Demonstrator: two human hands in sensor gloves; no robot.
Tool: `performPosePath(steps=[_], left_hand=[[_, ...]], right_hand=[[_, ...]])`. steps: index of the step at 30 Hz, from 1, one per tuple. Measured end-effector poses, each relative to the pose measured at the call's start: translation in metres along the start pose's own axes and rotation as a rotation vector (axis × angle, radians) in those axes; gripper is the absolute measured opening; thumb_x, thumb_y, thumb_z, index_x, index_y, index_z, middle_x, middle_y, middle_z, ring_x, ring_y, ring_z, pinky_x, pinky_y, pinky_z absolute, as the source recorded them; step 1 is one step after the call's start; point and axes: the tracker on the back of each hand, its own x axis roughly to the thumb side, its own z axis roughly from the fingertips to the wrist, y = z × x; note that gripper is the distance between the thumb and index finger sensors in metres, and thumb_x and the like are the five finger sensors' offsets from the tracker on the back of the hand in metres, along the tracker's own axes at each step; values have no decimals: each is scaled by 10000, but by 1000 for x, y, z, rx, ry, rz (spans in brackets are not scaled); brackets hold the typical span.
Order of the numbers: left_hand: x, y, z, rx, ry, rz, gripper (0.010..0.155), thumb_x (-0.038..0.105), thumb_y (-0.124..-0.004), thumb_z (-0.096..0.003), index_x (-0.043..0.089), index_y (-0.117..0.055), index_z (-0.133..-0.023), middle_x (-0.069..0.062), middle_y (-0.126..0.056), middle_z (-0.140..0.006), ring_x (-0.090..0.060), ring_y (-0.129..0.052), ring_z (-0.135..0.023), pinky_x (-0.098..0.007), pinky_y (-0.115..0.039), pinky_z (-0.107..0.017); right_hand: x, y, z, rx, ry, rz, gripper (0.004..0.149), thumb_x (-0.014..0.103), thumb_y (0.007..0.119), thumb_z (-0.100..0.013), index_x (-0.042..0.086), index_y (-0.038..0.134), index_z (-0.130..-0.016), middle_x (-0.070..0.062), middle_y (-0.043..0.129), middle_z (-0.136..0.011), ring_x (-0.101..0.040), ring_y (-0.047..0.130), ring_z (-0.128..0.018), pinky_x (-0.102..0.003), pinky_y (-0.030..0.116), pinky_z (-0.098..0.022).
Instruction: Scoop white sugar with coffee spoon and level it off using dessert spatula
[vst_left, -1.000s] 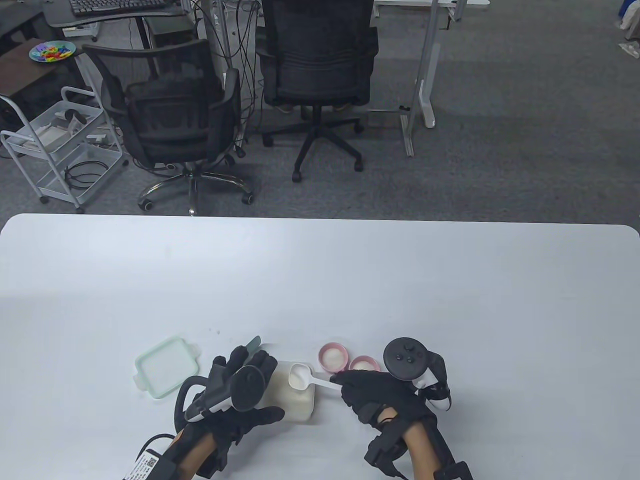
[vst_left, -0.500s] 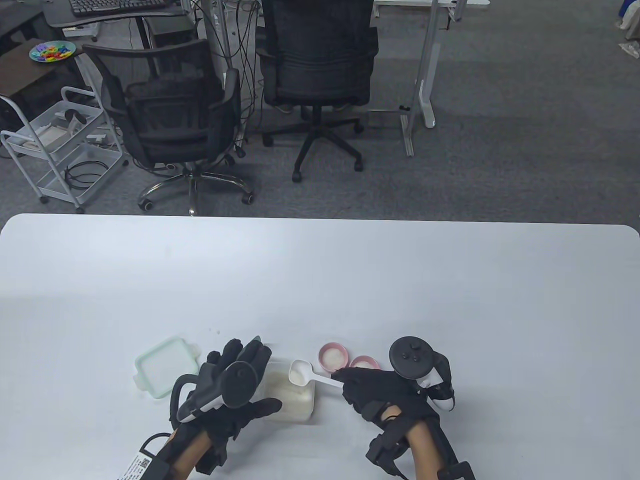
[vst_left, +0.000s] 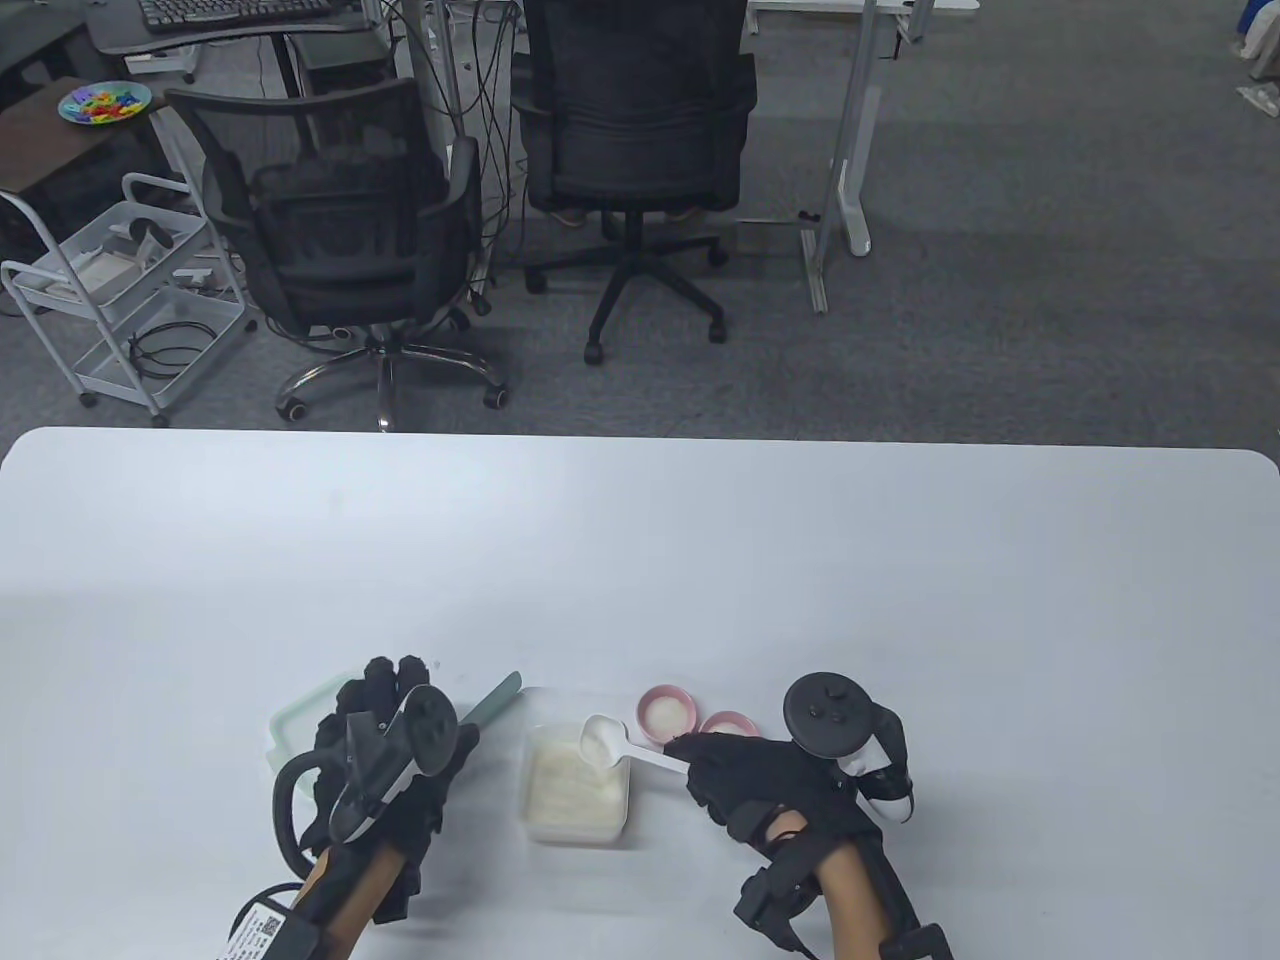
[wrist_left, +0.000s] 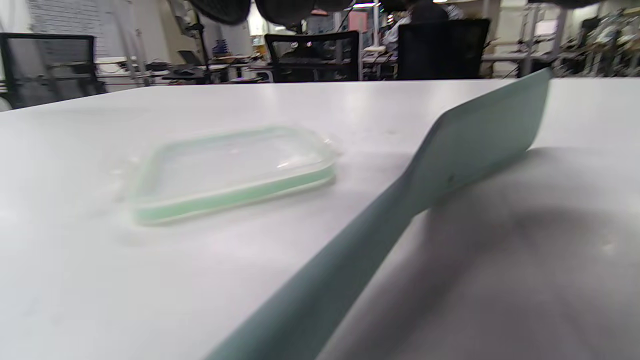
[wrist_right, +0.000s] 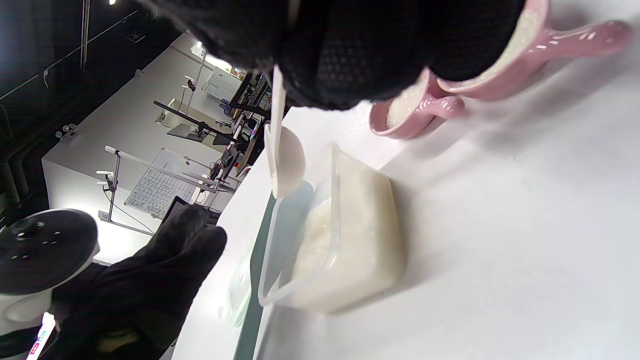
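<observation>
Right hand (vst_left: 745, 790): fingers pinch the handle of the white plastic coffee spoon (vst_left: 612, 745); its sugar-filled bowl hangs over the far right corner of the clear rectangular plastic container of white sugar (vst_left: 575, 795), near the table's (vst_left: 700, 560) near edge.

Left hand (vst_left: 385, 745): grips the pale green flat-bladed dessert spatula (wrist_left: 450, 165), finger positions hidden; blade left of the container.

Green-rimmed clear plastic lid (wrist_left: 227, 172): flat, beside the left hand.

Two pink glazed ceramic dishes (vst_left: 668, 712), holding white granules: right of the container.
</observation>
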Motion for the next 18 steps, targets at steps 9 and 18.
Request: performPosePath(steps=[9,18], left_hand=[[6,-25,-13,-186,24,-57,597,617,-778,-459,329,-719,-979,44,-836,-973,-233,-943,-809,-371,-823,-587],[6,-28,-17,-203,5,-35,490,521,-797,-481,297,-854,-914,78,-946,-870,-173,-1040,-709,-323,-888,-523]], right_hand=[[0,1,0,3,4,5,502,256,730,-543,22,738,-988,-130,896,-728,-256,883,-497,-575,672,-619],[1,0,0,6,-10,-23,502,256,728,-545,25,734,-991,-130,894,-732,-257,884,-502,-576,671,-621]])
